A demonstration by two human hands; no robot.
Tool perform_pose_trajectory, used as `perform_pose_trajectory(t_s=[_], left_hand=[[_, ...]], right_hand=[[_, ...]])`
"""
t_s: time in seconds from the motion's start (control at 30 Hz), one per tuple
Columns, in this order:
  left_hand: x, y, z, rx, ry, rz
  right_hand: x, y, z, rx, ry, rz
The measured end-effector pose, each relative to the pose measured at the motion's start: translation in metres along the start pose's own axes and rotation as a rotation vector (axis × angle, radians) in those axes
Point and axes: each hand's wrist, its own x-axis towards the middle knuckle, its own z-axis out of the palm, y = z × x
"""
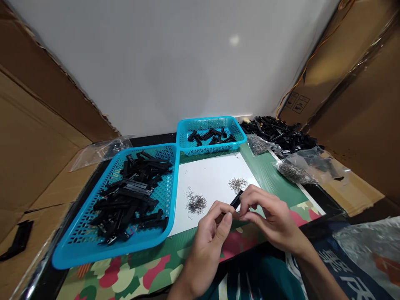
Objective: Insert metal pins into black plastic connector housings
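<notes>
A slim black plastic part (pixel 236 201) is held between my two hands over the near edge of a white sheet (pixel 215 168). My left hand (pixel 212 231) has its fingers curled and pinched on the part's lower end. My right hand (pixel 268 212) is closed at the fingertips by the same part; whether a small wire piece is between them is hidden. Just beyond my right hand lies a loose pile of small bent wire springs (pixel 237 184). Another, darker pile of tiny wire springs (pixel 196 204) is left of my hands.
A large blue basket (pixel 173 200) heaped with black parts stands at left. Behind the sheet is a smaller blue basket (pixel 212 150) with several black parts. At right are a black parts heap (pixel 281 133) and bags of wire pieces (pixel 295 171). Cardboard walls (pixel 353 83) flank the table.
</notes>
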Motion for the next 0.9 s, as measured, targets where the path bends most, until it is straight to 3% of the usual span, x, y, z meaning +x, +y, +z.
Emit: perform_pose_trajectory(t_s=[0.23,0.47,0.63,0.77,0.9], left_hand=[[-0.001,-0.003,-0.001,-0.130,-0.017,-0.019],[-0.001,-0.012,-0.002,0.183,0.150,0.096],[-0.001,-0.012,-0.007,0.350,0.143,0.112],[-0.004,-0.022,-0.011,0.420,0.177,0.066],[-0.004,-0.031,-0.012,0.469,0.211,0.029]], right_hand=[[0.005,0.003,0.003,0.062,-0.079,0.024],[-0.004,0.006,0.010,0.051,-0.042,0.158],[-0.011,0.011,0.015,0.017,0.037,0.212],[-0.008,0.016,0.006,-0.139,0.140,0.272],[0.001,0.021,-0.005,-0.271,0.040,0.356]])
